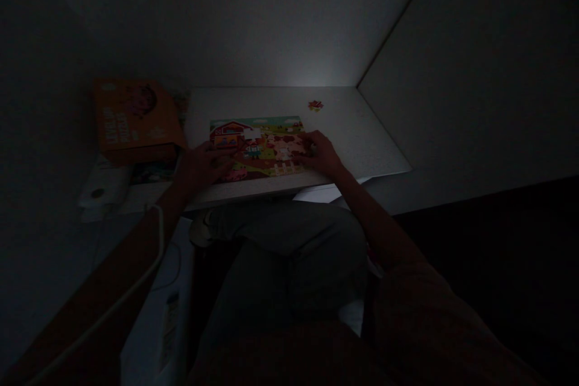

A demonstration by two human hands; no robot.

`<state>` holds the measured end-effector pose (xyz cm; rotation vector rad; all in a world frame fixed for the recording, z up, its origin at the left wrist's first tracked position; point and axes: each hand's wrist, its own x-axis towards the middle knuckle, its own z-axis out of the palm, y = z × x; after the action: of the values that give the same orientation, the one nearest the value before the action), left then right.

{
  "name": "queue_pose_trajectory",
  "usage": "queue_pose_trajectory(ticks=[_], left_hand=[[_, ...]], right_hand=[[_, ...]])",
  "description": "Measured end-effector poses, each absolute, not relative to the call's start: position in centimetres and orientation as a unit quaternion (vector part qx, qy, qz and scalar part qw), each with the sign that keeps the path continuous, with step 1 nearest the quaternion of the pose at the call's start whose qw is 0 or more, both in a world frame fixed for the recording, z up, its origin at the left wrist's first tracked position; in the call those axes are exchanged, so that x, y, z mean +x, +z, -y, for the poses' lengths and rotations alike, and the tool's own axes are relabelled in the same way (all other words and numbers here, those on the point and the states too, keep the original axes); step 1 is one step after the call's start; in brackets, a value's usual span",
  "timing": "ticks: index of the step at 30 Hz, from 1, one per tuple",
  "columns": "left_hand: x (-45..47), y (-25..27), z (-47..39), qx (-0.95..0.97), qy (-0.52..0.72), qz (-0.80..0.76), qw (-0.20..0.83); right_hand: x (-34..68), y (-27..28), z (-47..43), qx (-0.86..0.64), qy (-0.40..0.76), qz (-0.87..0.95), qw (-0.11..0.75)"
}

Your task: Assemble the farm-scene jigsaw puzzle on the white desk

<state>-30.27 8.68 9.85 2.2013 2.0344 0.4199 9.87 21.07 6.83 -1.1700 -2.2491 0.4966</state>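
Both hands are pressing flat on the colourful cardboard farm jigsaw puzzle at the white desk's front edge: left hand and right hand, fingers spread, gripping nothing. In this dimness, a sideways push could be shifting joined pieces or sliding the puzzle off that edge.
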Motion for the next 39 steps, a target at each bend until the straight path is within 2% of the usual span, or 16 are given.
queue_pose_trajectory(ticks=[4, 8, 15, 20, 24, 28, 31, 39], left_hand=[[-30.2, 9.9, -8.6, 0.726, 0.151, -0.668, 0.063], [-30.3, 9.9, -8.7, 0.724, 0.142, -0.672, 0.065], [-30.3, 10.1, -8.7, 0.726, 0.135, -0.671, 0.064], [-30.3, 10.0, -8.7, 0.723, 0.135, -0.674, 0.064], [-30.5, 9.6, -8.8, 0.724, 0.156, -0.668, 0.072], [-30.6, 9.6, -8.8, 0.726, 0.159, -0.665, 0.068], [-30.6, 9.6, -8.8, 0.727, 0.153, -0.666, 0.069], [-30.2, 9.6, -8.7, 0.718, 0.167, -0.673, 0.065]], right_hand=[[10.3, 6.6, -21.6, -0.465, 0.181, 0.816, 0.293], [11.1, 5.8, -22.1, -0.433, 0.156, 0.83, 0.316], [11.5, 5.0, -22.0, -0.469, 0.099, 0.84, 0.255], [11.2, 5.1, -21.9, -0.484, 0.087, 0.825, 0.277], [11.4, 5.3, -22.1, -0.477, 0.101, 0.825, 0.286], [12.4, 5.7, -22.3, -0.434, 0.17, 0.83, 0.307], [13.2, 5.9, -21.9, -0.405, 0.191, 0.852, 0.273], [11.7, 6.1, -20.3, -0.434, 0.111, 0.872, 0.199]])
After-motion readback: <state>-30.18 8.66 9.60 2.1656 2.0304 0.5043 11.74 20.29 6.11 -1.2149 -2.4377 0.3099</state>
